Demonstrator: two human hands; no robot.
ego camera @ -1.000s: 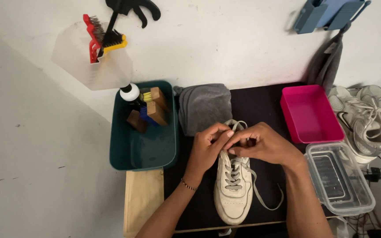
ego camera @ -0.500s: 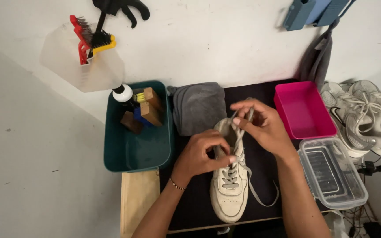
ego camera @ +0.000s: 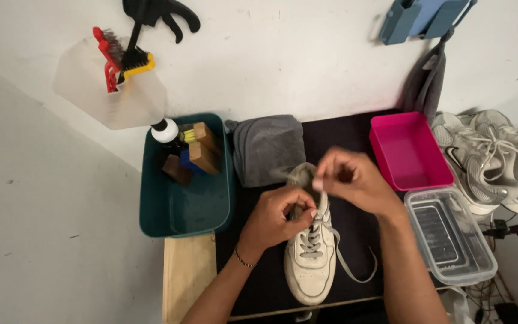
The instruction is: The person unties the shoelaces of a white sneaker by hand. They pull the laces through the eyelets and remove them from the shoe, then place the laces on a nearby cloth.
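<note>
A white sneaker (ego camera: 310, 264) lies on a black mat (ego camera: 355, 231), toe toward me, with grey laces. My left hand (ego camera: 277, 217) rests on the shoe's upper lacing and pinches the lace there. My right hand (ego camera: 350, 180) is raised over the shoe's collar, fingers closed on a lace end pulled up from the eyelets. A loose lace loop (ego camera: 355, 271) trails off the shoe's right side onto the mat.
A folded grey cloth (ego camera: 269, 147) lies behind the shoe. A dark green bin (ego camera: 178, 207) with brushes and a bottle stands at left, a pink tray (ego camera: 407, 151) and a clear plastic container (ego camera: 451, 237) at right. A pair of white sneakers (ego camera: 499, 159) sits far right.
My right hand has lifted up and to the right with the lace, away from my left hand. My left hand stayed low on the shoe's lacing.
</note>
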